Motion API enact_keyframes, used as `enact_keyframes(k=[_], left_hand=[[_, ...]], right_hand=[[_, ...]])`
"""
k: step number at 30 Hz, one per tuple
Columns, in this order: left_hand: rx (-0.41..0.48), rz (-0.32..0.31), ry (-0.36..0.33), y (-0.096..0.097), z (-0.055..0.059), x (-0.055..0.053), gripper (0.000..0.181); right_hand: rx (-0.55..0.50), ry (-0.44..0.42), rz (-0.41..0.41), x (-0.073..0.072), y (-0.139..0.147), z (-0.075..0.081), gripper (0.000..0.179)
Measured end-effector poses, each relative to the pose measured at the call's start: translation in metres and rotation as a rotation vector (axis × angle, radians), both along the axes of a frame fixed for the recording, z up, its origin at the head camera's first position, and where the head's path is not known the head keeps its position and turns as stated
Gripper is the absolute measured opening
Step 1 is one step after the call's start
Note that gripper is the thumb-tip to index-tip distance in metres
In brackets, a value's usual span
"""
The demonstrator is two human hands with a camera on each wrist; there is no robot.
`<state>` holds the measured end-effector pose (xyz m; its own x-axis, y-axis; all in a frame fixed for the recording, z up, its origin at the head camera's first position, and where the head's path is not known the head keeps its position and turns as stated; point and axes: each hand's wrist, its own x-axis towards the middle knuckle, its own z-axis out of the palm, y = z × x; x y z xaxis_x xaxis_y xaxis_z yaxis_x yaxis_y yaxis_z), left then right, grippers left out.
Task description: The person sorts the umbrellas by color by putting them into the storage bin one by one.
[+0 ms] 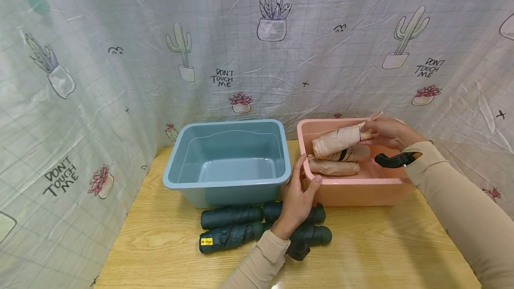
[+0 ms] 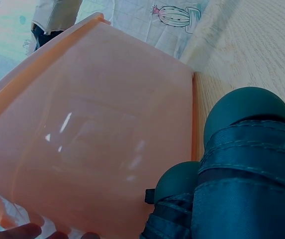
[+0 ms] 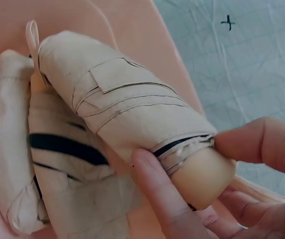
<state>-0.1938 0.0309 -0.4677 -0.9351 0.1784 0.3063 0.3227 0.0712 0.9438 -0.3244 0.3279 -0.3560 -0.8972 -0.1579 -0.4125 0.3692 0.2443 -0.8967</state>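
My right hand (image 1: pixel 386 132) pinches a beige folded umbrella (image 1: pixel 338 141) by its handle end, tilted over the pink bin (image 1: pixel 361 181). The right wrist view shows thumb and fingers round the pale handle (image 3: pixel 204 179) of that umbrella. Under it, inside the bin, lie two more beige folded umbrellas; the nearer umbrella (image 1: pixel 334 167) runs along the front wall. My left hand (image 1: pixel 298 200) holds the bin's front left corner, thumb at the front rim and fingers at the left side. Below that hand lie several dark green folded umbrellas (image 1: pixel 230 217), partly hidden by the forearm.
A blue bin (image 1: pixel 226 185) stands left of the pink one, with its bare floor showing. Both bins sit on a wooden table (image 1: pixel 160 244). A curtain (image 1: pixel 241 43) printed with cacti hangs behind and at the sides. Dark green umbrella caps (image 2: pixel 249 107) lie close to the pink bin's front wall.
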Motion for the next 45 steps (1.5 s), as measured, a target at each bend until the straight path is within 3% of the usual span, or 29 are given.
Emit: enact_keyframes(k=[5,10,14,18,19,27,34,41,45], left_hand=[[0.001,-0.001,-0.004,0.0,0.001,0.0,0.066],[0.0,-0.003,-0.008,-0.001,0.0,0.0,0.066],[-0.01,0.005,-0.002,-0.001,-0.001,-0.001,0.066],[-0.009,0.005,-0.008,-0.001,-0.001,-0.001,0.066],[-0.01,0.005,-0.006,-0.001,-0.001,-0.001,0.067],[-0.01,0.004,0.006,-0.002,-0.001,-0.001,0.067],[-0.008,-0.002,-0.001,-0.002,0.0,-0.001,0.066],[-0.025,0.006,-0.02,-0.002,0.002,0.0,0.066],[-0.038,0.017,-0.002,-0.002,0.003,0.001,0.067]], right_hand=[[0.053,-0.011,0.006,0.001,0.006,-0.003,0.005],[0.205,0.024,0.005,0.006,0.009,-0.004,0.027],[0.282,0.017,0.038,0.008,0.01,-0.005,0.019],[0.31,-0.02,0.102,0.01,0.014,-0.003,0.067],[0.319,-0.024,0.104,0.011,0.014,-0.002,0.072],[0.477,0.05,0.04,0.023,0.015,0.013,0.069],[0.489,0.179,0.059,0.038,0.012,0.022,0.072],[0.549,0.452,0.073,0.057,0.002,0.015,0.053],[0.524,0.556,0.048,0.071,-0.003,0.015,0.042]])
